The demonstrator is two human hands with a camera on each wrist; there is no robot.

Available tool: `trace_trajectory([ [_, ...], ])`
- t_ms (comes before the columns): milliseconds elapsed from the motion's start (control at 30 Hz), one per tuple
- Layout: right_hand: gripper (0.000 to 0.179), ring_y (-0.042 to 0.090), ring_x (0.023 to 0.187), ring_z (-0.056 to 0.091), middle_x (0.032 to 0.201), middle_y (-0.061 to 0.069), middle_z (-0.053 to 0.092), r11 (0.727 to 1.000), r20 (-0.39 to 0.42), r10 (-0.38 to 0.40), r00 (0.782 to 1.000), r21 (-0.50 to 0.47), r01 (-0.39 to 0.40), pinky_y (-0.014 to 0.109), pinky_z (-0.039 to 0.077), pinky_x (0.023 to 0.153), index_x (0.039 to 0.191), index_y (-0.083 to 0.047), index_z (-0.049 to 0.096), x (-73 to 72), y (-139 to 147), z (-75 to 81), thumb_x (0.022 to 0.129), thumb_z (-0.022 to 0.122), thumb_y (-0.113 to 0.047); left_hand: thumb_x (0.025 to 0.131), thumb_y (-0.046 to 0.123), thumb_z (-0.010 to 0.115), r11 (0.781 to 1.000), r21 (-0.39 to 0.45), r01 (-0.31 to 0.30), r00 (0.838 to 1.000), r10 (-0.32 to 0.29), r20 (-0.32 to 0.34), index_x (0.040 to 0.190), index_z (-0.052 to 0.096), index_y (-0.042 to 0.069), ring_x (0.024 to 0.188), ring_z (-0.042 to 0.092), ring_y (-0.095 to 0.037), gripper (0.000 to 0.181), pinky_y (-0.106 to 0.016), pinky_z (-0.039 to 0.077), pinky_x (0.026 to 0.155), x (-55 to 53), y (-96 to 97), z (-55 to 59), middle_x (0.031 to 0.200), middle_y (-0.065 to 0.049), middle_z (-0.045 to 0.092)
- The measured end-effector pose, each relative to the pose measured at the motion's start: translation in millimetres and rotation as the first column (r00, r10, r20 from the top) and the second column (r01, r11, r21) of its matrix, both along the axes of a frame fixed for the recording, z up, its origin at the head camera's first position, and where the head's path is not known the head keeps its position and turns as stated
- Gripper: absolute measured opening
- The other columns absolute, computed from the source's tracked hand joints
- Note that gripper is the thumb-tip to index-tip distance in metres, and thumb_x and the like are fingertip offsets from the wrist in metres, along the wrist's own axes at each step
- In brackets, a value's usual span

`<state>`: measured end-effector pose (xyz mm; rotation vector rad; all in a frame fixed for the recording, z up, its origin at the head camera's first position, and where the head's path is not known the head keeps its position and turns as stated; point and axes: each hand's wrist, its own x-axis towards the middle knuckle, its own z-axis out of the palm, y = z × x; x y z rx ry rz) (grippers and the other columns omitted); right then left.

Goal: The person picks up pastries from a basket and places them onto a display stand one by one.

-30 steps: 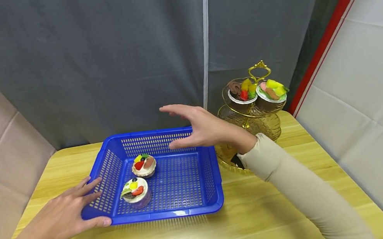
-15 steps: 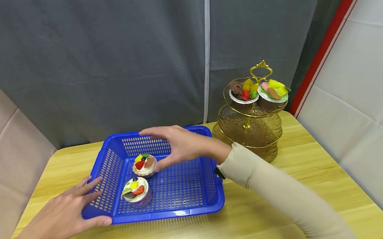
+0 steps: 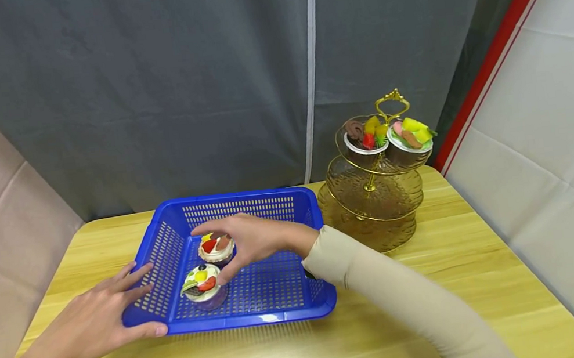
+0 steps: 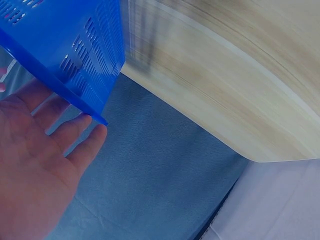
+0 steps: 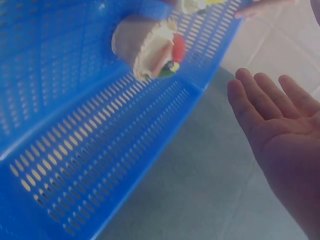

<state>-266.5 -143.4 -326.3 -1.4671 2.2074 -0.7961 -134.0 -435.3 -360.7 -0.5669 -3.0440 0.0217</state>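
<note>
Two fruit-topped cupcakes stand in a blue plastic basket: a back cupcake with a ruffled rim and a front cupcake in a purple cup. Over them hovers my right hand, thumb and fingers spread apart with nothing between them. In the right wrist view that hand is apart from the back cupcake. At the basket's left side, my left hand rests on the rim with fingers extended. The left wrist view shows the left fingers against the basket rim.
A gold tiered stand is to the basket's right. Its top tier holds a chocolate cupcake and a green-creamed cupcake. Both stand on a wooden table, with a grey curtain behind and a white wall panel at right.
My right hand has moved left and down from near the stand to just over the cupcakes. My left hand and the basket have stayed put.
</note>
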Motion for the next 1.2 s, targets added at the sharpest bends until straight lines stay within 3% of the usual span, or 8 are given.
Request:
trace_trajectory([
  [233,0.088,0.02,0.134,0.051,0.15,0.004,0.049,0.999,0.074,0.021,0.997,0.037,-0.024,0.03,0.04,0.109,0.152,-0.016,0.04,0.5,-9.6,-16.5,0.079,0.085,-0.034,0.073,0.079,0.065,1.0,0.003,0.001,1.0,-0.001,-0.001,0.117,0.074,0.005,0.129,0.047,-0.052,0.087,-0.068,0.048,0.083,0.0,0.0,0.1,0.145,-0.017,0.052],
  [533,0.091,0.017,0.135,0.047,0.151,0.003,0.047,0.996,0.076,0.024,0.997,0.087,-0.031,0.025,0.038,0.108,0.152,-0.016,0.04,0.3,-18.9,-33.5,0.077,0.087,-0.032,0.073,0.079,0.065,1.0,0.005,0.003,1.0,-0.003,-0.002,0.118,0.073,0.005,0.129,0.047,-0.051,0.087,-0.068,0.048,0.083,-0.8,0.7,0.3,0.145,-0.017,0.052],
  [833,0.09,0.015,0.131,0.048,0.149,0.002,0.05,0.99,0.012,0.028,1.0,0.137,-0.029,0.021,0.031,0.109,0.149,-0.012,0.044,0.1,-29.7,-43.4,0.074,0.089,-0.033,0.073,0.079,0.065,1.0,0.008,0.005,1.0,-0.005,0.001,0.118,0.073,0.005,0.129,0.047,-0.051,0.087,-0.066,0.049,0.083,0.6,-0.4,0.2,0.146,-0.017,0.052],
  [1200,0.085,0.007,0.11,0.052,0.133,0.002,0.059,0.981,-0.033,0.03,0.999,0.193,-0.023,0.015,0.037,0.098,0.147,-0.01,0.048,4.4,-44.2,-51.2,0.074,0.089,-0.026,0.073,0.078,0.066,1.0,0.006,0.005,1.0,-0.005,-0.001,0.117,0.073,0.004,0.127,0.048,-0.052,0.087,-0.066,0.049,0.084,0.4,-0.8,0.2,0.146,-0.017,0.052],
])
